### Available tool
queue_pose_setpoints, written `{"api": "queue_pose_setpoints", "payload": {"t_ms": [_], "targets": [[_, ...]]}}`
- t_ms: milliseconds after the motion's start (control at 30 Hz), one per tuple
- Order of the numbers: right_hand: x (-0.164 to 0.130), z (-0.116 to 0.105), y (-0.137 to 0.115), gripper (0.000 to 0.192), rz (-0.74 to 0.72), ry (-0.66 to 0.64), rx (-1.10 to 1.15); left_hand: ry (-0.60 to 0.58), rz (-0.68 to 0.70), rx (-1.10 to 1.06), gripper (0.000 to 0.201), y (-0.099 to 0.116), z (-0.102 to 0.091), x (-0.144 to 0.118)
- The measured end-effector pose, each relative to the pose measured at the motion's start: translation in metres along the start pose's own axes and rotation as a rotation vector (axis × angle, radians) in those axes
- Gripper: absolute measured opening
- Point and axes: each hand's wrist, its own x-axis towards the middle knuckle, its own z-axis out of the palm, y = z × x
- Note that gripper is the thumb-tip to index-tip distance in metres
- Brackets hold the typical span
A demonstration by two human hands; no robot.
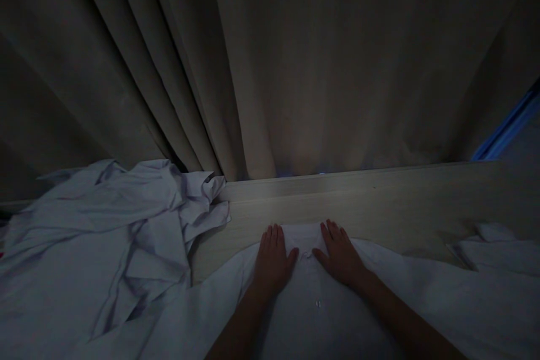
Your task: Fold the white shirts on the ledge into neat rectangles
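White shirt [320, 304] lies spread at lower centre of the frame on the pale table [379, 208]. Left hand [272, 261] and right hand [340, 259] press flat, fingers open, beside its collar. Crumpled white garments [105, 236] sit lower left, grey curtain [295, 67] above.

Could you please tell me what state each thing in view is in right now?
White shirt: spread flat on the table, collar away from the person.
Left hand: open, palm pressed on the shirt.
Right hand: open, palm pressed on the shirt.
Heap of white garments: crumpled, unfolded.
Beige curtain: drawn shut.
Pale wooden table: partly covered.
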Motion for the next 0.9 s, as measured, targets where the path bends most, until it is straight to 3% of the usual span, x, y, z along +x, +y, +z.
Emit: {"api": "queue_pose_setpoints", "payload": {"t_ms": [67, 167, 333, 433, 533, 667, 900], "targets": [[0.002, -0.001, -0.006, 0.071, -0.010, 0.037, 0.027, 0.045, 0.041, -0.001, 0.064, 0.004, 0.000, 0.002], [0.005, 0.003, -0.013, 0.063, -0.041, 0.041, 0.069, 0.009, 0.081, -0.015, 0.060, 0.010, 0.007, 0.004], [0.010, 0.015, -0.018, 0.059, 0.006, 0.028, 0.039, -0.014, 0.029, -0.010, 0.061, 0.016, 0.019, 0.008], [0.015, 0.016, -0.020, 0.054, 0.054, 0.060, 0.043, 0.003, 0.001, -0.015, 0.052, 0.021, 0.012, 0.011], [0.018, 0.013, -0.019, 0.048, 0.056, 0.126, 0.132, 0.027, 0.084, -0.130, 0.040, 0.029, -0.001, 0.015], [0.012, 0.010, -0.011, 0.041, 0.061, 0.264, 0.303, -0.058, 0.180, -0.279, 0.022, 0.033, -0.013, 0.020], [0.003, 0.008, -0.009, 0.034, 0.049, 0.291, 0.330, -0.147, 0.171, -0.296, 0.021, 0.028, -0.012, 0.028]]}}
